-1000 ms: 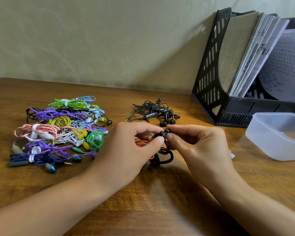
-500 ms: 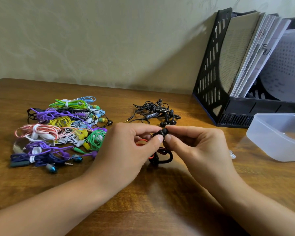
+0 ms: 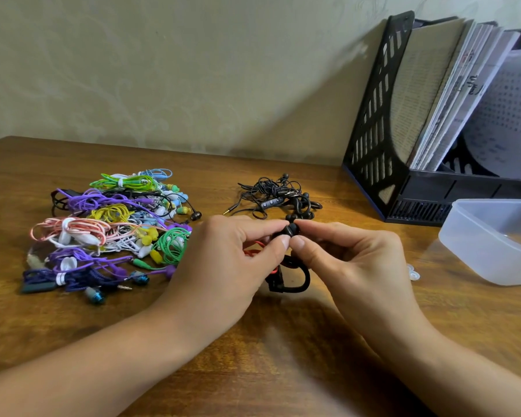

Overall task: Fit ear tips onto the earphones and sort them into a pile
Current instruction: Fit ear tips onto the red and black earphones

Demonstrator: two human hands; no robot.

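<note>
The item in hand is a black earphone bud with a soft rubbery ear tip (image 3: 290, 230), held above the middle of the brown wooden counter (image 3: 73, 323), a little toward its near edge. Its black ear hook and red-and-black cable (image 3: 292, 276) hang below the hands toward the counter.

Handling judgement: the bud is very light and small, and its hard shell is likely slick. The tip looks soft and will deform under pressure, so it should go on by pressing and rolling rather than force. The shell is the sound place to grip; the tip is best taken at its rim. The thin cable should not bear a pull.

The left hand (image 3: 223, 266) has thumb and forefinger curled tight, pinching the bud from the left; its fingers (image 3: 280, 243) are nearly closed. The right hand (image 3: 352, 266) pinches the same piece from the right between thumb and forefinger, its fingers (image 3: 298, 243) likewise nearly closed, the thumb tips of both hands almost touching. Whether the tip is fully seated cannot be told.

Toward the counter's left edge lies a heap of multicoloured bundled wired earphones (image 3: 109, 230). A tangle of black wired earphones (image 3: 275, 198) lies just beyond the hands. Near the right edge stands a translucent white plastic tub (image 3: 475, 254), with small clear loose ear tips (image 3: 413, 272) beside it.
</note>
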